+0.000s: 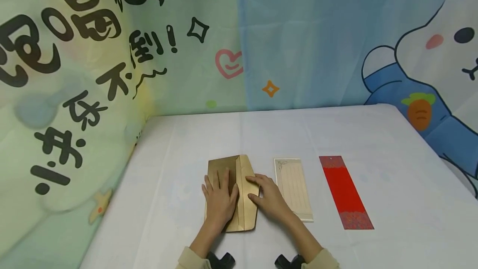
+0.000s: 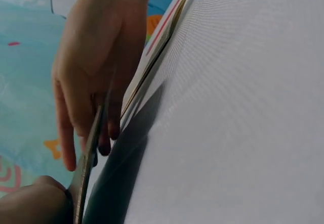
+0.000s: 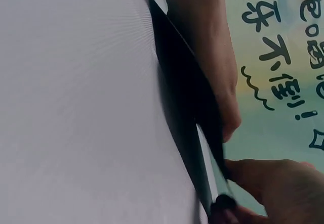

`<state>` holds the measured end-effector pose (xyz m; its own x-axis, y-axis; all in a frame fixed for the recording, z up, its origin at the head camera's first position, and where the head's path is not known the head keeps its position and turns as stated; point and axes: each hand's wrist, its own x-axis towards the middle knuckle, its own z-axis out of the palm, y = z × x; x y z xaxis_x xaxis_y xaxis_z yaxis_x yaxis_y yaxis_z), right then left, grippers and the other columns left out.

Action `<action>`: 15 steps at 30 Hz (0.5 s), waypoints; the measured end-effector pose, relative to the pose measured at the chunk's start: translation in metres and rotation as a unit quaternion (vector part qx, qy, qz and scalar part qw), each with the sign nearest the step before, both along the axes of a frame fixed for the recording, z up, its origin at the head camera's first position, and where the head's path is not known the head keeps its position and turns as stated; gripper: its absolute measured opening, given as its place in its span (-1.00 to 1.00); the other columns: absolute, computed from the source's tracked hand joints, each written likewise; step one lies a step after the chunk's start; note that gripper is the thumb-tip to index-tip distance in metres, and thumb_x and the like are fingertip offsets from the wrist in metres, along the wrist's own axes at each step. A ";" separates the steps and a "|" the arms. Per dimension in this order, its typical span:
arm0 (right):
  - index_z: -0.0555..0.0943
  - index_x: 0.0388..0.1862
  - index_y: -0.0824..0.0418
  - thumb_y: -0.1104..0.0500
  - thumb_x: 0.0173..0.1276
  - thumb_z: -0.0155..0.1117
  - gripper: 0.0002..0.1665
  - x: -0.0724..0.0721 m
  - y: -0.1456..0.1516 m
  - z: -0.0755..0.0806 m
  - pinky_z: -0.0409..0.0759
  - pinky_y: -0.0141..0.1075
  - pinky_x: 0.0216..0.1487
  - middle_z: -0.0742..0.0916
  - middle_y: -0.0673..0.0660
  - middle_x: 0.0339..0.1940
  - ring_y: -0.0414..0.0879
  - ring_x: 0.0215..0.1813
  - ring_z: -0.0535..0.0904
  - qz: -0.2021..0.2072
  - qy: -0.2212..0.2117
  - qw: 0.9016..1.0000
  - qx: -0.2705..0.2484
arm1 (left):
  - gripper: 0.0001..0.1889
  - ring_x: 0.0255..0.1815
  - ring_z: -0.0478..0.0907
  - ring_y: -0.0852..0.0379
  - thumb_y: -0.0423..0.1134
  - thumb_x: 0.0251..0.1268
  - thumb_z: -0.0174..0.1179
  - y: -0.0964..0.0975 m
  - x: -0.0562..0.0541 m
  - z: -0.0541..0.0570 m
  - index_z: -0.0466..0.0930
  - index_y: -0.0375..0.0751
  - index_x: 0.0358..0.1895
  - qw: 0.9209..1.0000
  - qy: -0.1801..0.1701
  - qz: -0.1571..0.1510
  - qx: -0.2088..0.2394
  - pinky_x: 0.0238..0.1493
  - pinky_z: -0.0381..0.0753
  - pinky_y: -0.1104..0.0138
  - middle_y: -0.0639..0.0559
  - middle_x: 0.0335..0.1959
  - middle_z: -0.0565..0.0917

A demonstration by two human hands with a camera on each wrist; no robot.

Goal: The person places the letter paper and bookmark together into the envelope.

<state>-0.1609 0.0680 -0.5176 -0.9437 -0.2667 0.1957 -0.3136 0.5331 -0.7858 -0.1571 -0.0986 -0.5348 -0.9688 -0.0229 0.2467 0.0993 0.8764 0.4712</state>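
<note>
A gold paper envelope point(image 1: 247, 215) lies on the white-covered table, a creased flap along its right side. My left hand point(image 1: 219, 201) rests flat on its left part with fingers spread. At the flap's right edge, my right hand point(image 1: 271, 198) pinches the paper between thumb and fingers. In the right wrist view the envelope point(image 3: 190, 82) shows edge-on and dark, its edge raised off the cloth between the thumb and fingers of the right hand point(image 3: 283, 188). The left wrist view also shows the envelope's thin edge point(image 2: 87, 168) beside the right hand point(image 2: 96, 67).
Right of the envelope lies a cream lined card point(image 1: 295, 186) with a corner ornament. Farther right is a long red strip point(image 1: 346, 192) with patterned ends. Printed curtains point(image 1: 298, 45) hang behind and to the left of the table point(image 1: 179, 144).
</note>
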 end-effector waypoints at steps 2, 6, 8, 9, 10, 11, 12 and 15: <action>0.55 0.12 0.15 0.27 0.08 0.36 -0.45 -0.003 -0.002 -0.002 0.48 -0.20 -0.12 0.63 0.11 -0.07 -0.05 -0.11 0.53 -0.012 -0.019 0.999 -0.030 | -0.43 0.32 -0.11 -0.51 0.04 0.35 -0.08 0.000 0.000 0.000 0.21 -0.09 0.37 1.000 0.006 0.001 0.004 0.18 -0.10 -0.30 -0.38 0.34 0.15; 0.53 0.15 0.09 0.25 0.14 0.32 -0.46 -0.008 -0.004 -0.006 0.50 -0.24 -0.16 0.66 0.06 -0.20 -0.10 -0.18 0.55 0.010 -0.085 0.993 -0.083 | -0.43 0.32 -0.10 -0.51 0.03 0.34 -0.08 0.000 0.000 0.001 0.21 -0.09 0.37 1.000 0.009 0.001 0.013 0.18 -0.10 -0.29 -0.36 0.35 0.14; 0.49 0.20 0.10 0.24 0.18 0.29 -0.44 -0.011 -0.003 -0.007 0.45 -0.13 0.02 0.65 0.14 -0.09 0.00 0.00 0.53 0.038 -0.111 0.988 -0.100 | -0.43 0.33 -0.12 -0.50 0.04 0.35 -0.09 -0.001 0.000 0.002 0.20 -0.07 0.38 1.000 0.008 0.001 0.016 0.19 -0.12 -0.28 -0.35 0.36 0.14; 0.47 0.22 0.11 0.24 0.19 0.27 -0.43 -0.013 -0.002 -0.007 0.34 -0.07 0.16 0.59 0.16 0.08 0.03 0.17 0.43 0.052 -0.120 0.985 -0.109 | -0.42 0.33 -0.13 -0.49 0.04 0.35 -0.09 -0.001 0.000 0.002 0.19 -0.07 0.39 1.000 0.007 0.001 0.019 0.20 -0.13 -0.28 -0.34 0.36 0.13; 0.44 0.25 0.12 0.25 0.20 0.25 -0.42 -0.014 -0.002 -0.008 0.24 -0.02 0.23 0.49 0.17 0.23 0.06 0.29 0.30 0.066 -0.130 0.982 -0.120 | -0.43 0.34 -0.13 -0.49 0.04 0.36 -0.10 -0.002 0.000 0.002 0.19 -0.06 0.39 1.000 0.006 0.002 0.019 0.20 -0.14 -0.27 -0.34 0.36 0.14; 0.42 0.28 0.12 0.26 0.22 0.24 -0.40 -0.014 0.000 -0.008 0.24 -0.02 0.24 0.46 0.20 0.26 0.07 0.30 0.28 0.080 -0.143 0.978 -0.128 | -0.42 0.34 -0.14 -0.48 0.05 0.36 -0.11 -0.002 0.000 0.002 0.18 -0.05 0.40 1.000 0.005 0.002 0.017 0.21 -0.15 -0.27 -0.34 0.36 0.14; 0.39 0.30 0.12 0.26 0.23 0.22 -0.38 -0.015 0.001 -0.009 0.25 -0.04 0.23 0.43 0.22 0.28 0.07 0.30 0.29 0.093 -0.154 0.974 -0.135 | -0.42 0.34 -0.14 -0.48 0.06 0.36 -0.11 -0.002 0.000 0.001 0.17 -0.04 0.40 1.000 0.004 0.002 0.016 0.21 -0.15 -0.27 -0.33 0.36 0.15; 0.28 0.37 0.13 0.29 0.26 0.18 -0.32 -0.018 0.006 -0.009 0.42 -0.18 0.06 0.41 0.25 0.27 -0.02 0.10 0.45 0.135 -0.201 0.956 -0.168 | -0.41 0.35 -0.15 -0.47 0.07 0.36 -0.12 -0.003 0.001 0.000 0.15 -0.03 0.41 1.000 0.001 -0.001 0.014 0.21 -0.16 -0.27 -0.33 0.35 0.16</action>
